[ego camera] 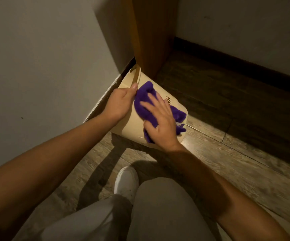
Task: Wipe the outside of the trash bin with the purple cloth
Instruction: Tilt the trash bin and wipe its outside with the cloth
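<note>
Right hand (159,122), crumpled purple cloth (144,100), tipped cream bin (128,126)

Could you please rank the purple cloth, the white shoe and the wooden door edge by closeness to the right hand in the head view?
1. The purple cloth: directly under the right hand, pressed on the tilted beige trash bin.
2. The white shoe: below, on the floor toward the person.
3. The wooden door edge: beyond the bin, in the corner.

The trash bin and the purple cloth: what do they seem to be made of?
Trash bin: probably plastic, cream, smooth with a faint sheen and thin, rounded walls. Purple cloth: soft, fuzzy fabric, likely microfibre or terry; it bunches into folds under the right hand.
</note>
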Tool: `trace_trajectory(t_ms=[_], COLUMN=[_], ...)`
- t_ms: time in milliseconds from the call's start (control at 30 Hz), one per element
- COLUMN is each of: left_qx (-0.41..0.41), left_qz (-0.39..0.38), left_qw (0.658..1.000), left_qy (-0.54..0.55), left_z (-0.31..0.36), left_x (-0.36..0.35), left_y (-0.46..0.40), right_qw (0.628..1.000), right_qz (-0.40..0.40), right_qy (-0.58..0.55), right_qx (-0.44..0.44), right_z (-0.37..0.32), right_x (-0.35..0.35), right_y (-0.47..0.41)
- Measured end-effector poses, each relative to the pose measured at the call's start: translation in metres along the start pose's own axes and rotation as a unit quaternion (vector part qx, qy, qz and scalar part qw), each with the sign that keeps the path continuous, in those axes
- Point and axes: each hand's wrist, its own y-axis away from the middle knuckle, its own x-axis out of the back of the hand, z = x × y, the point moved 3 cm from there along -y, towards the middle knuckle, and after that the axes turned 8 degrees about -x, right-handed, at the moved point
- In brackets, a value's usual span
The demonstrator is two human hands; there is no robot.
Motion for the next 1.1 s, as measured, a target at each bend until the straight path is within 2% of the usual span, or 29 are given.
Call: trace_trajectory(t_ms=[167,233,300,367,467,600,667,733,867,933,1000,1100], left_qx=[0.104,0.117,0.095,0.072,0.047,-0.006,-0.016,-0.014,0.020,0.042,0.049,0.047], left_qz=[0.026,0.024,0.010,0.010,0.012,0.004,-0.004,0.000,0.009,0.009,0.008,0.013], left_qw=[0.994,0.992,0.994,0.996,0.997,0.997,0.997,0.998,1.000,0.999,0.998,0.998], left_qy=[-0.009,-0.026,-0.048,-0.055,-0.067,-0.076,-0.069,-0.059,-0.022,-0.025,-0.028,-0.051], left_z=[-0.015,-0.018,-0.016,-0.013,-0.009,-0.004,-0.003,-0.006,-0.012,-0.016,-0.019,-0.020], left_x=[0.009,0.012,0.014,0.014,0.008,-0.002,-0.002,0.002,0.007,0.007,0.007,0.008], left_y=[-0.010,-0.012,-0.013,-0.011,-0.001,0.005,0.003,-0.001,-0.011,-0.013,-0.009,0.000], right_qw=[0.986,0.984,0.996,0.998,0.986,0.970,0.977,0.993,0.995,0.991,0.996,0.981], right_qz=[-0.033,-0.042,-0.039,-0.009,0.042,0.051,0.054,0.044,-0.039,-0.059,-0.042,0.054], right_qy=[0.106,0.107,0.028,-0.054,-0.059,-0.056,-0.050,-0.036,0.066,0.097,0.074,-0.009], right_qx=[0.122,0.134,0.075,-0.029,-0.152,-0.231,-0.199,-0.108,0.058,0.075,0.009,-0.186], right_z=[0.004,0.002,0.000,0.000,0.005,0.001,-0.007,-0.015,-0.006,0.012,0.030,0.052], right_x=[-0.015,-0.015,-0.010,-0.001,0.015,0.028,0.022,0.007,-0.011,-0.009,0.001,0.019], right_y=[0.021,0.026,0.023,0.011,-0.024,-0.074,-0.078,-0.062,0.007,0.035,0.042,0.013])
